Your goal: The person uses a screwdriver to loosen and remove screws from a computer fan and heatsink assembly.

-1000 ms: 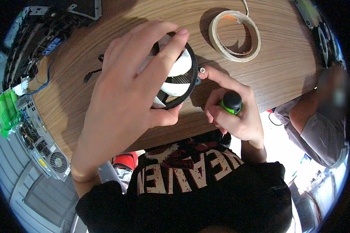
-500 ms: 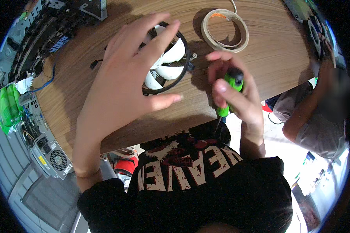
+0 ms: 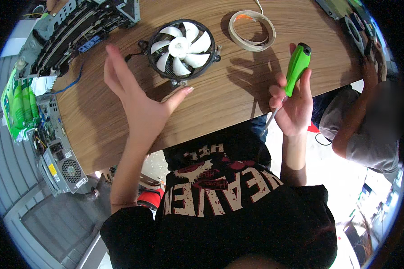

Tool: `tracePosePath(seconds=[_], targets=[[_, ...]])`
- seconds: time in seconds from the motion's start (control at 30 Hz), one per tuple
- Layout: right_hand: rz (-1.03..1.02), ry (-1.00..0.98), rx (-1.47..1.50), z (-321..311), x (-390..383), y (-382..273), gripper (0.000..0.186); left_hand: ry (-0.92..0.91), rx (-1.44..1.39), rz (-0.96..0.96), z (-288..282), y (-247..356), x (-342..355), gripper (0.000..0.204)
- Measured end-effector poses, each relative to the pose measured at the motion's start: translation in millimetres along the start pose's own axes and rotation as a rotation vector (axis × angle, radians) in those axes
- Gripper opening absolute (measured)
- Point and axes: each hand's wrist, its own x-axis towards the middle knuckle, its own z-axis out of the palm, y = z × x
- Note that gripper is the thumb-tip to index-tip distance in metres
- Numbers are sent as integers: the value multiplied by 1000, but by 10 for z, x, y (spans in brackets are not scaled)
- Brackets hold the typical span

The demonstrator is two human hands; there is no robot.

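Observation:
A round CPU cooler fan (image 3: 178, 46) with white blades in a black ring lies on the wooden table, its screw mounts and a short cable at the rim. Just left of and below it, my left hand (image 3: 141, 105) hovers with thumb and fingers spread, holding nothing. My right hand (image 3: 296, 105), palm up beyond the table's near edge, holds a green screwdriver (image 3: 297, 69) with a black cap between thumb and fingers. The screwdriver's handle end points up and away, its metal shaft down toward me.
A roll of tape (image 3: 270, 38) lies at the far middle of the wooden table (image 3: 202, 107). An opened computer case (image 3: 72, 45) stands at the far left, with a power supply (image 3: 69, 170) and a green packet (image 3: 20, 105) near it. Another person (image 3: 368, 130) sits at the right.
My left hand has drawn back to the left, uncovering the fan. My right hand has shifted right and turned palm up, with the screwdriver still in it.

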Motion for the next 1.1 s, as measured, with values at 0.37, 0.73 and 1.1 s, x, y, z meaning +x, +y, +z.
tracePosePath(seconds=[0.37,0.73,1.1], targets=[[113,-1,-213,13,-63,101,56,19,-88,-206,189,172,-299,43],[-83,-17,-727,298,-11,236,54,172,-68,-224,120,354,-34,26],[-138,122,-890,170,87,427,51,194,-86,157,210,245,707,28]])
